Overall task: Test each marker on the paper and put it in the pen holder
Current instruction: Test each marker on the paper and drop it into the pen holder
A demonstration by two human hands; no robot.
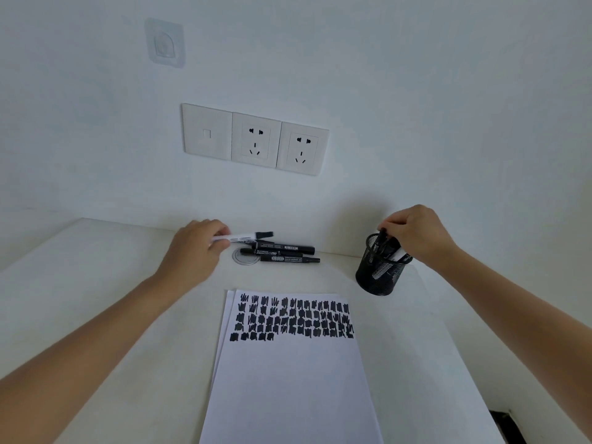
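Note:
White paper lies in front of me, its top rows filled with black scribbles. At the back left my left hand pinches a white marker with a black cap, held just above the desk. Three black markers lie beside it near the wall. A black mesh pen holder stands at the right and holds several markers. Over its rim my right hand pinches the top of a black marker that stands inside the holder.
The white desk meets a white wall with three socket plates and an adhesive hook. A round metal grommet sits in the desk under the loose markers. The desk's right edge drops off at the lower right.

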